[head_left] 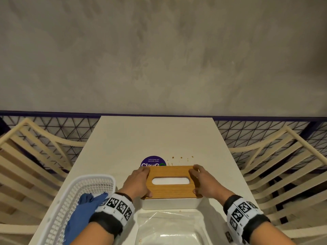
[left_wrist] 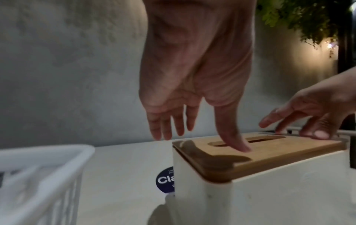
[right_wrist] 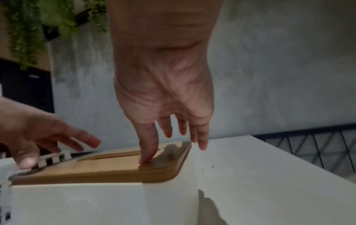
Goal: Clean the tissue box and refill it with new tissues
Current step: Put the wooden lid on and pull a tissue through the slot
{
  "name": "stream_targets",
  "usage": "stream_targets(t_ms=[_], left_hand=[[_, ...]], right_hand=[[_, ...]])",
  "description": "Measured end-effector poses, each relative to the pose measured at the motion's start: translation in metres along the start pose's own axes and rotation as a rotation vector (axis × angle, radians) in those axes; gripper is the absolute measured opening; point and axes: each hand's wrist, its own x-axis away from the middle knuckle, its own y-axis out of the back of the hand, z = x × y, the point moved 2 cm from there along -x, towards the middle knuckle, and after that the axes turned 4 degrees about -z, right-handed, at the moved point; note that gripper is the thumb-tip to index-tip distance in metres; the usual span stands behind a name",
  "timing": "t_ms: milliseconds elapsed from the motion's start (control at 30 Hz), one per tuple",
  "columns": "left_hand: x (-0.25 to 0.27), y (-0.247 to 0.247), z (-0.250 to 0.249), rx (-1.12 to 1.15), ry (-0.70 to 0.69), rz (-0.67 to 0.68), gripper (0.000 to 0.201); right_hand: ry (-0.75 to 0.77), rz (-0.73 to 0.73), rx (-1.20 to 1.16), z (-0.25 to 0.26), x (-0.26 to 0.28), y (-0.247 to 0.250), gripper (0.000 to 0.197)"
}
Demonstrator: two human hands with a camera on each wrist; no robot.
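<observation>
The tissue box (head_left: 169, 203) has a white body and a wooden lid (head_left: 170, 190) with an oval slot showing white inside. It stands mid-table, with the lid lying on the body. My left hand (head_left: 141, 182) is at the lid's left end and my right hand (head_left: 200, 181) at its right end. In the left wrist view the left hand (left_wrist: 194, 115) touches the lid (left_wrist: 269, 150) with its thumb, fingers straight and spread past the box's end. In the right wrist view the right hand (right_wrist: 169, 121) presses its thumb on the lid (right_wrist: 108, 169), fingers straight beyond the corner.
A white mesh basket (head_left: 92, 179) holding a blue cloth (head_left: 83, 214) stands left of the box. A white bin lined with clear plastic (head_left: 169, 225) sits at the near edge. A purple sticker (head_left: 153, 160) and brown spots (head_left: 181, 157) mark the table (head_left: 155, 135). Slatted chairs (head_left: 35, 156) flank both sides.
</observation>
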Motion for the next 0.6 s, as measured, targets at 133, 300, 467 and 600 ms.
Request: stream_targets(t_ms=[133, 300, 467, 600], left_hand=[[-0.011, -0.009, 0.000, -0.168, -0.074, 0.145, 0.104], [-0.017, -0.007, 0.000, -0.338, -0.069, 0.140, 0.103], [-0.020, -0.002, -0.001, -0.336, -0.076, 0.184, 0.112], [-0.019, 0.000, -0.003, -0.274, -0.053, 0.205, 0.113]], right_hand=[[0.147, 0.115, 0.170, 0.006, -0.006, 0.007, 0.054], [0.125, 0.163, 0.241, -0.009, -0.014, -0.002, 0.067], [0.077, 0.151, 0.317, -0.008, -0.016, -0.001, 0.080], [0.036, 0.235, 0.277, -0.011, -0.021, 0.004, 0.087]])
